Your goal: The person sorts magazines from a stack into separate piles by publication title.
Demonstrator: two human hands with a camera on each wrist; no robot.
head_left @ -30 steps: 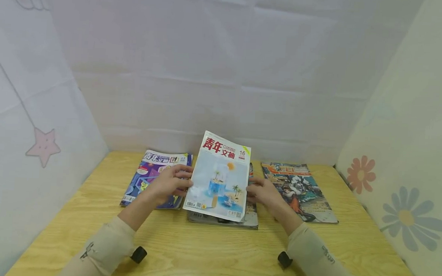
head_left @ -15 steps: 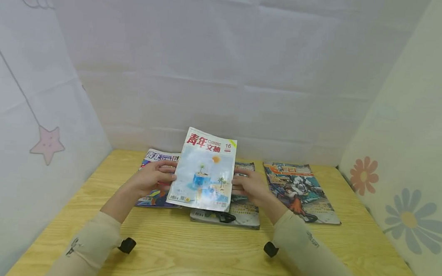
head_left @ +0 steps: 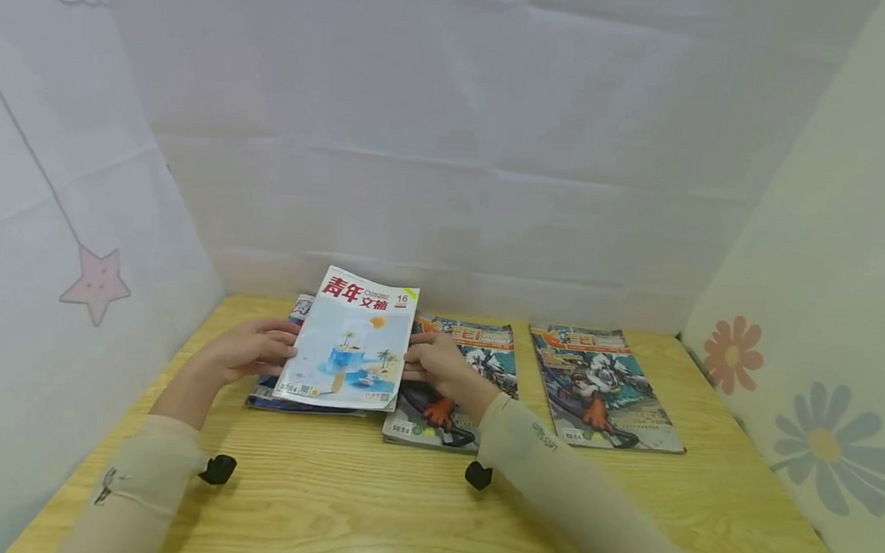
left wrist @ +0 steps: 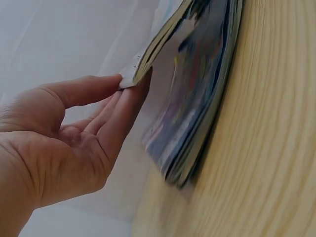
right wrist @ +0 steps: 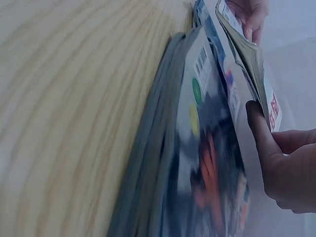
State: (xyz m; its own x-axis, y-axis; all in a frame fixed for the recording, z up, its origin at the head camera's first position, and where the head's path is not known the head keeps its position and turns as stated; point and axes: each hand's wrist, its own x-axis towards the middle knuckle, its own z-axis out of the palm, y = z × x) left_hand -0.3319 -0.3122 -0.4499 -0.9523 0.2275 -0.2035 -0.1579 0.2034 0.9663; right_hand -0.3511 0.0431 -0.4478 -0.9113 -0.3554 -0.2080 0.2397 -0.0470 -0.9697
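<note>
— Table [head_left: 340, 505] first: pale wood, with three magazine piles along the back. What's the risk?

— Magazine [head_left: 348, 351] with the beach cover is held in the air above the left pile [head_left: 267, 394], pinched only at its two side edges. It's thin and limp, so I'd judge it could sag or slip from a grip, and land askew across the middle comic pile [head_left: 447, 389].

— How do the hands sit?

— Left hand [head_left: 247, 351] clamps the left edge, thumb on top, fingers [left wrist: 116, 111] beneath. Right hand [head_left: 438, 364] pinches the right edge in the same way.

— And its heading?

— Long axis runs away from the person, red title at the far end, barcode edge nearest. The far end is tipped up and leans slightly right. The right comic pile [head_left: 602, 385] lies well apart.
</note>
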